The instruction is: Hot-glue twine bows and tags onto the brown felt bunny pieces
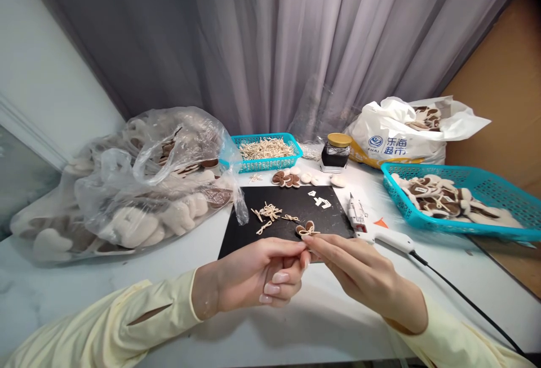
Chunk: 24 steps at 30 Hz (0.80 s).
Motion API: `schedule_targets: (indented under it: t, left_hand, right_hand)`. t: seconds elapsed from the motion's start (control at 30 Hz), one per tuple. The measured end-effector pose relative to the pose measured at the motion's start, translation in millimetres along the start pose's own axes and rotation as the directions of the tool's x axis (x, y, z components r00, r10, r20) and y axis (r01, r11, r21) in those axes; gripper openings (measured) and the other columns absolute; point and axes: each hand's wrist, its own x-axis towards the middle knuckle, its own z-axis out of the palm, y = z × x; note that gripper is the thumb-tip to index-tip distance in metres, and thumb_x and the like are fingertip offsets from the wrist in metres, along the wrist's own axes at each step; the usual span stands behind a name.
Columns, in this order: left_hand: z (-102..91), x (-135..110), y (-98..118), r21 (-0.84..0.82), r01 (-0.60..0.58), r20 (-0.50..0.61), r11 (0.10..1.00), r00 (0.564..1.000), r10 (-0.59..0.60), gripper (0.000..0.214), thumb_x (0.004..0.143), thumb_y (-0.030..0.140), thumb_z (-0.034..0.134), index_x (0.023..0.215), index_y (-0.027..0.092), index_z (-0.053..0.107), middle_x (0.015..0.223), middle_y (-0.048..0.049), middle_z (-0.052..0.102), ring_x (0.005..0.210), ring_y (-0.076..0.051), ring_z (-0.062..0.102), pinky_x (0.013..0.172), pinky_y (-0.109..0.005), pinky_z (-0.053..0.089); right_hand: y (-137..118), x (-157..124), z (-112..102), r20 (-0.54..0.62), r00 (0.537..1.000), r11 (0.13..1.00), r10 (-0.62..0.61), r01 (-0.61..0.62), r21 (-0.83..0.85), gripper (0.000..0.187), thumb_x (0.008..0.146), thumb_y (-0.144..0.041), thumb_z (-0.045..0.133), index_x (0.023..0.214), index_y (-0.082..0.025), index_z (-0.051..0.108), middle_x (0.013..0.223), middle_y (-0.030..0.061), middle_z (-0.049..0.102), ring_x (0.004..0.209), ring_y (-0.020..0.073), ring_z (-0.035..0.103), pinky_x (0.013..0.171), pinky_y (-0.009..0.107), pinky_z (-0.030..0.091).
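Note:
Between both hands, over the near edge of a black mat (236,237), is a small brown ear-shaped fabric piece (310,225) with cream edging and a cream string bow on its front. My left hand (262,272) pinches its lower end between thumb and index finger, the other fingers curled. From the right, my right hand (366,269) has its fingertips on the bow and lower part; its thumb is mostly hidden. Beyond them on the mat lie several cream string bows (270,211) and small white pieces (322,202). To the right rests a white glue gun (359,222).
A clear plastic bag (139,187) of plush pieces fills the left. Behind the mat stand a turquoise basket (270,163) of bows, a dark jar (336,154) and loose plush pieces (289,178). At right are another turquoise basket (448,227), a white bag (397,137) and the glue gun's cord (465,297).

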Motion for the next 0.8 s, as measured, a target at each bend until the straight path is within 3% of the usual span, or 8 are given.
schedule_targets:
  t: [0.3, 0.73, 0.8]
  left_hand:
    - [0.4, 1.6, -5.4, -0.109, -0.003, 0.053, 0.994, 0.999, 0.009, 0.04, 0.095, 0.025, 0.023, 0.075, 0.014, 0.056, 0.044, 0.0049, 0.037, 0.035, -0.007, 0.025, 0.032, -0.014, 0.025]
    - [2.4, 2.4, -8.5, -0.14, -0.037, 0.094, 0.989, 0.994, 0.05, 0.045, 0.096, 0.025, 0.016, 0.075, 0.015, 0.055, 0.042, 0.0039, 0.038, 0.034, -0.007, 0.024, 0.032, -0.015, 0.024]
    - [1.1, 2.2, -9.9, -0.138, -0.039, 0.092, 0.99, 0.994, 0.052, 0.043, 0.096, 0.024, 0.018, 0.076, 0.015, 0.055, 0.042, 0.004, 0.038, 0.034, -0.007, 0.024, 0.032, -0.015, 0.024]
  right_hand:
    - [2.8, -2.2, 7.1, 0.074, 0.993, 0.979, -0.096, 0.107, -0.171, 0.039, 0.088, -0.003, 0.041, 0.127, 0.001, 0.039, 0.1, 0.0174, 0.067, 0.087, 0.023, 0.065, 0.054, 0.03, 0.05]
    - [1.4, -0.9, 8.3, 0.057, 0.998, 0.996, 0.002, 0.004, -0.094, 0.039, 0.089, -0.003, 0.042, 0.127, -0.008, 0.041, 0.099, 0.0116, 0.068, 0.088, 0.0203, 0.065, 0.054, 0.028, 0.05]
    - [5.5, -0.8, 7.2, -0.004, 0.999, 0.995, 0.038, -0.038, -0.095, 0.038, 0.089, -0.004, 0.044, 0.126, -0.011, 0.043, 0.096, 0.0103, 0.068, 0.084, 0.0189, 0.066, 0.056, 0.027, 0.051]
